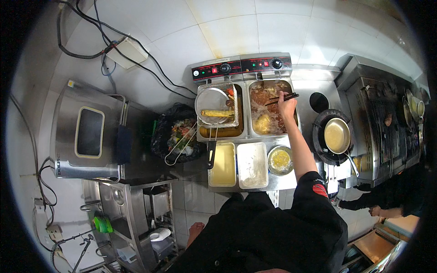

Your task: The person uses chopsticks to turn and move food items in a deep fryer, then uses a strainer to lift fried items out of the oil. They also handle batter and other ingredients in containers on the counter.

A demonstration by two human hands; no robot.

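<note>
My right hand (pixel 287 104) is shut on dark chopsticks (pixel 290 96), which reach over the right well of an electric deep fryer (pixel 266 64). Oil bubbles there around a yellow battered piece (pixel 262 123) and other food. Over the left well rests a wire fryer basket (pixel 235 102) with a black handle; a round strainer (pixel 210 100) and a long golden fried piece (pixel 216 113) lie at it. In front stand a container of pale yellow batter (pixel 222 163), a container with white powder (pixel 252 165) and a metal bowl of beaten egg (pixel 280 160). My left hand (pixel 196 229) hangs low beside my body, its fingers partly hidden.
A lined bin of food scraps (pixel 182 136) stands left of the fryer. To the right are a frying pan (pixel 337 135) on a burner, a grill (pixel 387 126) and another person's hand (pixel 375 211). A steel oven (pixel 90 131) and a sink (pixel 116 201) are at left.
</note>
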